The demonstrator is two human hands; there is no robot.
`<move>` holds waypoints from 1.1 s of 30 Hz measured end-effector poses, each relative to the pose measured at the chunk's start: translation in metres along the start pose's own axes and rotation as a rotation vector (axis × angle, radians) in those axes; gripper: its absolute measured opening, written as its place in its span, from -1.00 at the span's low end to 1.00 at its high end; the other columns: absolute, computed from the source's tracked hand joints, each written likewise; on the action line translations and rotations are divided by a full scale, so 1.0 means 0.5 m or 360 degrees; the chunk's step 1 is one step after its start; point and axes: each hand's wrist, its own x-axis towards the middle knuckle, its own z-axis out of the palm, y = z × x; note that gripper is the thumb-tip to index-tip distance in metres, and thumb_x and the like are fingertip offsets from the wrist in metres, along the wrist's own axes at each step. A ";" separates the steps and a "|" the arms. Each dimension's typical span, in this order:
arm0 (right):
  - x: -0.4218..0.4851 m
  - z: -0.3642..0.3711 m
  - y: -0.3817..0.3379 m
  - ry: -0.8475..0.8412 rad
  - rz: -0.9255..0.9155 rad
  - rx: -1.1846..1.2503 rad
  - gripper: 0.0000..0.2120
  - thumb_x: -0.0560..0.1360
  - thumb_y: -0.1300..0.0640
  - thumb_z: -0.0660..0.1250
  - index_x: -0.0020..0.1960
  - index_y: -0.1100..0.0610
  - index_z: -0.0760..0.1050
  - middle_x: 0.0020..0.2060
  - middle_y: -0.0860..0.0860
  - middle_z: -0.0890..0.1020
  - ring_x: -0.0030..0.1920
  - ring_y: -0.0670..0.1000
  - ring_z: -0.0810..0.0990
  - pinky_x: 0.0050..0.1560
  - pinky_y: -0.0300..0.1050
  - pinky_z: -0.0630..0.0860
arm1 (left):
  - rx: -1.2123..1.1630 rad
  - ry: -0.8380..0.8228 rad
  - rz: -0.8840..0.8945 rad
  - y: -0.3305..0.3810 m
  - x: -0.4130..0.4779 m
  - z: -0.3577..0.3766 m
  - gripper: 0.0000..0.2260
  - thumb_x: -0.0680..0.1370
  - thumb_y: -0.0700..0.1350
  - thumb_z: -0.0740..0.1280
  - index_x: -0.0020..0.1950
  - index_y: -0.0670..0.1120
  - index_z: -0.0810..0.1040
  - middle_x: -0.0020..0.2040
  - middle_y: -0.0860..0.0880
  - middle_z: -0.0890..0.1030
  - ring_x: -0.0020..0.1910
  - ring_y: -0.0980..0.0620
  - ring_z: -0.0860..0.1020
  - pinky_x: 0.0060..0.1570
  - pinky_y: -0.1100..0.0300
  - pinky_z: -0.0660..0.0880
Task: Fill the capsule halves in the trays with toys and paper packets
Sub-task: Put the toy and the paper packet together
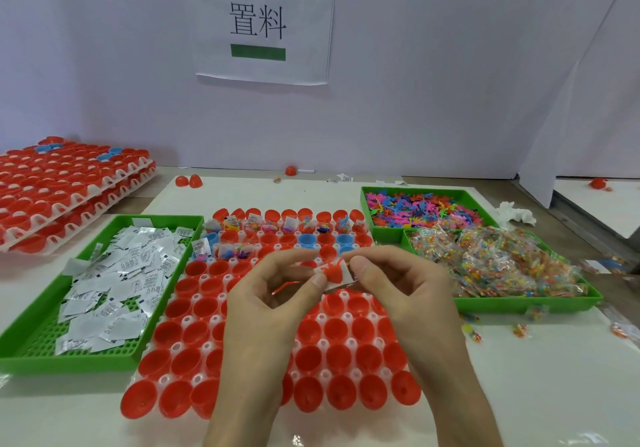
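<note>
A white tray (pixel 188 322) of red capsule halves (pixel 187 361) lies in front of me; its far rows hold toys and packets, with a few blue halves (pixel 308 240) among them. Above its middle, my left hand (pixel 273 294) and my right hand (pixel 391 284) together pinch a white paper packet (pixel 341 278) with a small red toy (pixel 333 271) laid on it. A thin red part sticks out below my left thumb.
A green tray of white paper packets (pixel 114 284) stands at the left. At the right, green trays hold coloured toys (pixel 419 209) and clear bead bags (pixel 498 263). Stacked trays of red halves (pixel 62 183) sit far left. Loose capsules and bags lie around the table.
</note>
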 end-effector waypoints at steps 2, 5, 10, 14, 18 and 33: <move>0.000 0.003 0.000 -0.0053 -0.0008 -0.0020 -0.86 0.43 0.21 0.53 -0.05 0.04 0.71 -0.14 -0.05 0.75 -0.07 -0.07 0.73 -0.06 -0.30 0.60 | 0.0022 0.0057 0.0035 0.001 0.001 0.000 -0.77 0.42 -0.22 0.53 0.00 0.04 0.70 -0.19 0.00 0.71 -0.14 0.10 0.70 -0.16 0.43 0.55; 0.002 0.006 0.005 -0.0055 -0.0030 -0.0037 -0.79 0.41 0.31 0.53 -0.05 0.05 0.70 -0.16 -0.03 0.75 -0.09 -0.05 0.73 -0.07 -0.28 0.61 | 0.0085 0.0045 0.0059 0.003 0.002 -0.001 -0.77 0.42 -0.22 0.54 0.02 0.01 0.68 -0.18 0.01 0.72 -0.14 0.12 0.70 -0.16 0.45 0.54; 0.002 0.002 0.003 -0.0083 -0.0048 -0.0012 -0.78 0.43 0.35 0.50 -0.02 0.09 0.70 -0.15 -0.02 0.75 -0.09 -0.05 0.74 -0.08 -0.31 0.60 | 0.0091 -0.0080 0.0017 0.006 0.003 -0.010 -0.85 0.41 -0.13 0.54 -0.06 0.07 0.73 -0.15 0.02 0.73 -0.10 0.11 0.69 -0.11 0.42 0.55; 0.002 -0.003 0.000 -0.0105 -0.0032 0.0030 -0.79 0.42 0.37 0.49 -0.02 0.13 0.70 -0.14 0.02 0.75 -0.07 0.00 0.74 -0.06 -0.27 0.61 | -0.0001 -0.0211 -0.0012 0.011 0.002 -0.016 -0.85 0.39 -0.06 0.49 -0.06 0.09 0.75 -0.10 0.02 0.75 -0.04 0.09 0.70 -0.05 0.40 0.55; 0.001 -0.001 -0.005 -0.0115 0.0004 0.0037 -0.77 0.42 0.36 0.50 0.01 0.10 0.70 -0.12 0.00 0.75 -0.07 -0.02 0.73 -0.09 -0.27 0.61 | 0.0022 -0.0164 0.0060 0.007 0.003 -0.019 -0.85 0.36 -0.03 0.49 -0.10 0.07 0.76 -0.14 0.02 0.74 -0.06 0.09 0.70 -0.04 0.36 0.57; 0.095 0.058 -0.038 -0.0338 -0.0181 -0.0538 -0.80 0.42 0.23 0.55 -0.07 -0.06 0.70 -0.21 -0.17 0.73 -0.14 -0.18 0.69 -0.07 -0.35 0.59 | 0.0343 0.0277 0.0136 0.012 0.022 -0.223 -0.86 0.35 -0.07 0.52 -0.15 0.13 0.74 -0.19 0.02 0.74 -0.18 0.07 0.70 -0.21 0.35 0.59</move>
